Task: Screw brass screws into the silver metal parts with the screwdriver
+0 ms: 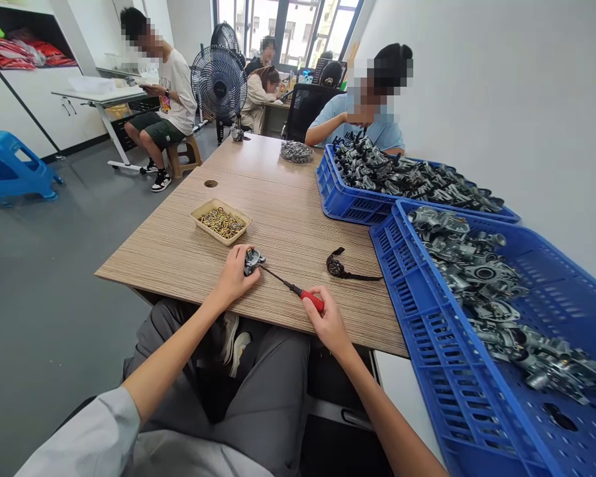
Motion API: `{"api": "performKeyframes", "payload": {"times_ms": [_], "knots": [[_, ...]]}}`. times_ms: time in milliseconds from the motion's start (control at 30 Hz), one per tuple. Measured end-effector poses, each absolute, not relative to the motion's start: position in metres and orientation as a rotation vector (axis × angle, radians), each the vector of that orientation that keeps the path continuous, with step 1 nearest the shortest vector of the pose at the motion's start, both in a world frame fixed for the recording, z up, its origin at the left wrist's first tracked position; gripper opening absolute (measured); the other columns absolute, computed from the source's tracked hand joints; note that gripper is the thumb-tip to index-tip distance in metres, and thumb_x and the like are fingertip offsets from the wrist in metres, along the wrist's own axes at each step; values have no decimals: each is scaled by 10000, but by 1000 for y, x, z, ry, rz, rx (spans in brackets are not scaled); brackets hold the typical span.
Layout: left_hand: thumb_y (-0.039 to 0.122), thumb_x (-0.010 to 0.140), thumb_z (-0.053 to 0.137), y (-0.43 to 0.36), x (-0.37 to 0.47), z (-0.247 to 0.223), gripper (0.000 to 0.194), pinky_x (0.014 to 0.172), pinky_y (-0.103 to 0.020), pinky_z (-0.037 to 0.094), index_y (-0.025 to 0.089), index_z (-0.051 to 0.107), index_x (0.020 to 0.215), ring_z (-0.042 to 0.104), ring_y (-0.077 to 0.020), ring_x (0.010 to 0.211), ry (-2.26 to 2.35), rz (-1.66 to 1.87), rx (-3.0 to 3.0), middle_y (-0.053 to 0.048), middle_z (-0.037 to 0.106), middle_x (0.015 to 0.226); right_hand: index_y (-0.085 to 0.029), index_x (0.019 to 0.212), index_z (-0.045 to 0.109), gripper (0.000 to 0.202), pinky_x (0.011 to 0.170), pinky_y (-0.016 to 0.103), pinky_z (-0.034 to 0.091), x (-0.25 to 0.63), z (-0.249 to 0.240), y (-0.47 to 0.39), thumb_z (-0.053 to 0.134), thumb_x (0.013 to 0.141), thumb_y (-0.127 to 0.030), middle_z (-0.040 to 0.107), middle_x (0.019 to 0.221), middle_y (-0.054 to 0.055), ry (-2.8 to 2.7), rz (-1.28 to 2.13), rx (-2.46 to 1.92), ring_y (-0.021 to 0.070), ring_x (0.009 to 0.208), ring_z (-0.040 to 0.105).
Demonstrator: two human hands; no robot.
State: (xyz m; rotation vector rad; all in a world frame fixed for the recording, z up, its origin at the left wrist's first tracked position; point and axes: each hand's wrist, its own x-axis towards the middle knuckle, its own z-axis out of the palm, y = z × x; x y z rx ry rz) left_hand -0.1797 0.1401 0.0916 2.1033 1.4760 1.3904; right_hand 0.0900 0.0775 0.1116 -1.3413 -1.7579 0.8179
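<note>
My left hand [236, 277] is closed around a small grey metal carburetor [253, 260] near the front edge of the table. In my right hand [328, 319] is a screwdriver [312, 299] with a red and black handle, gripped by the handle. Its long dark shaft points left, and the tip meets the carburetor; the exact contact spot is too small to make out. Just beyond my left hand sits a cream tray [197, 218] holding many brass-coloured screws [223, 222]. A black wristwatch [336, 266] lies on the wooden table [298, 242] to the right.
Two blue crates [430, 324] [352, 211] full of metal castings stand along the right side. A clear container of small parts [297, 152] rests farther back. A person in a light blue shirt [345, 119] sits across the table. Behind stands a black fan [219, 91].
</note>
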Motion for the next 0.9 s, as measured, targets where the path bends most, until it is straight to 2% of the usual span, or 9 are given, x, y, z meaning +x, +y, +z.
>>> {"api": "performKeyframes", "payload": {"times_ms": [167,400,533,767,900], "knots": [[180,847,661,140,-179,93,475,1094,-458,469,194,505,1295,568,-296,1204,1477,1396,2103,-125,591,1240,-257,1047,492,250,520,288,298,92,111,77,585,954,-470,432,645,-66,-1730,853,-1351,147,531,379],[188,851,662,140,-179,93,474,1096,-458,468,197,505,1298,568,-298,1218,1471,1392,2109,-124,592,1247,-254,848,497,338,522,278,302,89,106,81,509,992,-559,428,611,-49,-1697,814,-1366,149,561,392],[194,860,659,140,-179,92,468,1083,-459,475,192,507,1302,571,-297,1199,1479,1394,2102,-127,593,1239,-251,801,501,374,522,277,297,89,107,81,490,1001,-567,414,591,-49,-1704,808,-1374,147,558,391],[199,869,656,140,-179,91,454,1085,-456,475,193,508,1298,570,-295,1209,1473,1401,2111,-128,594,1241,-248,1048,537,256,526,290,293,90,111,78,572,964,-487,415,615,-71,-1738,812,-1372,148,524,377],[198,857,665,141,-179,91,469,1088,-454,474,193,506,1298,572,-292,1201,1477,1405,2105,-123,595,1235,-258,1032,500,256,518,291,298,92,109,78,583,957,-488,424,640,-67,-1720,825,-1356,148,524,373]]}}
